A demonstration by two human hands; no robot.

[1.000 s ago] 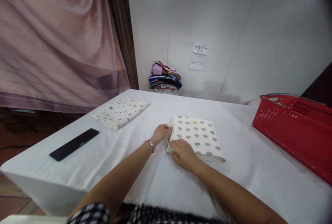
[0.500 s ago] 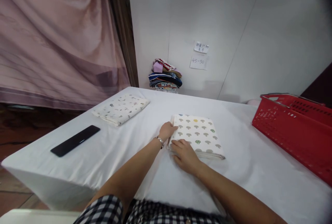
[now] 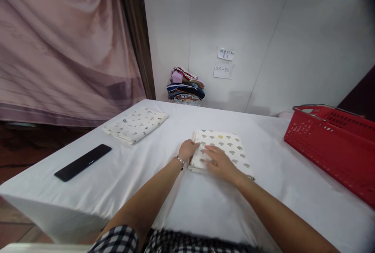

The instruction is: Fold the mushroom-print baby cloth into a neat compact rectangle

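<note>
A folded white cloth with mushroom prints (image 3: 234, 152) lies flat on the white-covered table in front of me. My left hand (image 3: 187, 150) pinches its left edge, the thumb on top and the other fingers mostly hidden beside or under the fold. Over the near half of the same cloth, my right hand (image 3: 222, 163) lies with fingers apart and slightly blurred, palm down, seeming to touch the surface. Another folded white cloth with small scattered prints (image 3: 137, 124) rests farther off to the left.
Left of my arm a black flat slab (image 3: 83, 162) lies on the table (image 3: 202, 210). A red perforated basket (image 3: 331, 147) stands at the right. Behind the far edge rises a stack of folded fabrics (image 3: 186, 85) against the wall, near two paper signs (image 3: 223, 70). A pink curtain (image 3: 67, 42) hangs left.
My right hand has slid from the cloth's near left corner rightward and farther onto its top. My left hand stays at the left edge. The view has shifted slightly.
</note>
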